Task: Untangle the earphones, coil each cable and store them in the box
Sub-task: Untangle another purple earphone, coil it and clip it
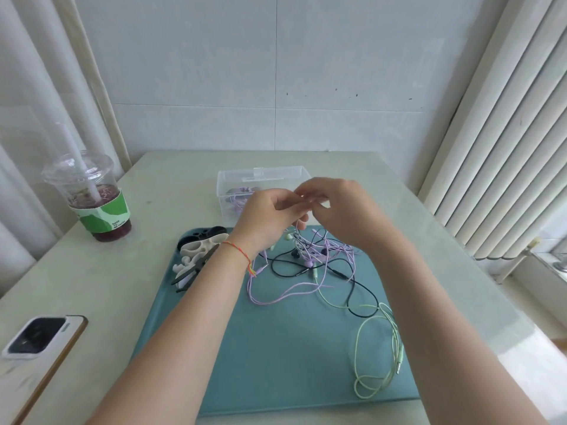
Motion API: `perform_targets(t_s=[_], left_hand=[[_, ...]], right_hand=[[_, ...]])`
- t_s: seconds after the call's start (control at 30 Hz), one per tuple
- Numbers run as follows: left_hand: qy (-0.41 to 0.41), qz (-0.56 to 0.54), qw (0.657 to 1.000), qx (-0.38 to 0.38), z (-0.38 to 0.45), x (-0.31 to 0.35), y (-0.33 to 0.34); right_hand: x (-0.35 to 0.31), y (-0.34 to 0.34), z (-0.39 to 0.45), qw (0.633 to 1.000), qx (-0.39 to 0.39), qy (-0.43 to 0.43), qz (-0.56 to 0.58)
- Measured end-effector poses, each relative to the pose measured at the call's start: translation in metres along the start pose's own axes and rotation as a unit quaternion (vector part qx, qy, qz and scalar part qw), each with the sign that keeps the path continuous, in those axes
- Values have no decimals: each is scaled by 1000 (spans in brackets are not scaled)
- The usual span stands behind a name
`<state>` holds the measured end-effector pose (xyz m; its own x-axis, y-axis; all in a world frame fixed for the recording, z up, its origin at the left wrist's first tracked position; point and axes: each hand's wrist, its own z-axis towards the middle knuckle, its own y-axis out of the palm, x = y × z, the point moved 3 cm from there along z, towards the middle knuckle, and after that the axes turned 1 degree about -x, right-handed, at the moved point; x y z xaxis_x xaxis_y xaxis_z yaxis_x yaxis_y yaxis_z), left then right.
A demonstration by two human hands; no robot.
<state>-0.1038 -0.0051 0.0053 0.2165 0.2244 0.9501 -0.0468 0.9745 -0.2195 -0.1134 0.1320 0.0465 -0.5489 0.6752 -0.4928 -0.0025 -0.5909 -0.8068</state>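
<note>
We seem to be in a home, in a corner by a window. We see a pale counter [153,271] pushed against a wall of large light tiles [276,72], with white vertical blinds [506,148] on the right and pale curtains [36,102] on the left. Everyday personal things lie on it: a takeaway drink cup [92,197] with a straw, and a phone [43,348] lying with its camera side up.

Two hands up, left [270,216] and right [340,207]; one clear box [264,179], one cup [92,197], one phone [40,338], one teal mat [276,348].
</note>
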Motion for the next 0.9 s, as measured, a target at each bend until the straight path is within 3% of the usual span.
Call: perform_targets(t_s=[0.1,0.17,0.23,0.3,0.37,0.4,0.5,0.57,0.73,0.8,0.9], left_hand=[[-19,28,999,-18,1,-5,-1],[-27,68,997,-40,0,-8,0],[-35,126,990,-52,0,-13,2],[-41,157,985,-57,1,-18,2],[-41,158,986,-46,1,-20,2],[-39,161,986,-31,2,-19,1],[-18,152,988,24,3,-15,-2],[-2,127,991,43,3,-12,-3],[2,128,991,35,1,-8,2],[-6,149,988,36,0,-5,3],[-10,184,982,27,-1,-2,5]], right_hand=[[5,-3,0,998,-18,34,-41],[6,-10,0,999,3,34,16],[6,-19,0,985,107,38,128],[10,-31,-2,939,256,44,224],[16,-38,-5,904,349,53,240],[19,-39,-6,908,361,61,205],[32,-32,-2,963,249,105,-27],[32,-24,1,977,161,99,-98],[0,-10,-1,994,84,-71,-19],[-3,-5,-3,997,40,-67,-2],[5,1,-2,999,-12,11,45]])
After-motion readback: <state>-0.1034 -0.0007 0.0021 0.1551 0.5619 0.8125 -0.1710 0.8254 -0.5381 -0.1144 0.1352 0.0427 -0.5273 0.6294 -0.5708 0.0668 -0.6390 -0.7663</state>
